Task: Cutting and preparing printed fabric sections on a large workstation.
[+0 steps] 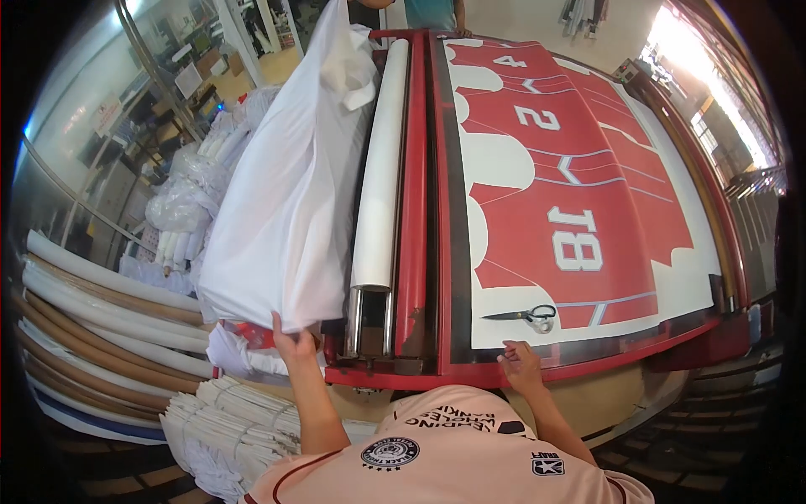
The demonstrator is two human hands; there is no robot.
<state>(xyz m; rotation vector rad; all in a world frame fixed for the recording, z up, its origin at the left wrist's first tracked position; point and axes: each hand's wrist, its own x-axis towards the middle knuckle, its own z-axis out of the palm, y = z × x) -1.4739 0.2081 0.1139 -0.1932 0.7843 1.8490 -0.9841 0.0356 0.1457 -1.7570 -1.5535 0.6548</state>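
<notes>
My left hand [294,343] is closed on the near corner of a white fabric [281,193], which is draped in a long length at the left of the table. Beside the table's near edge, my right hand [522,366] is open, fingers partly bent, just below a printed paper sheet [514,296]. That sheet lies flat and carries red jersey panels [537,227] with white figures. On its near part are black-handled scissors [525,315], with a small clear roll of tape [544,326] against them.
A white roll [382,176] lies along the red machine frame [415,202] between fabric and sheet. Long tubes [101,336] are stacked at the left, with bundled white material [231,428] near my left arm. Another person [432,15] stands at the far end.
</notes>
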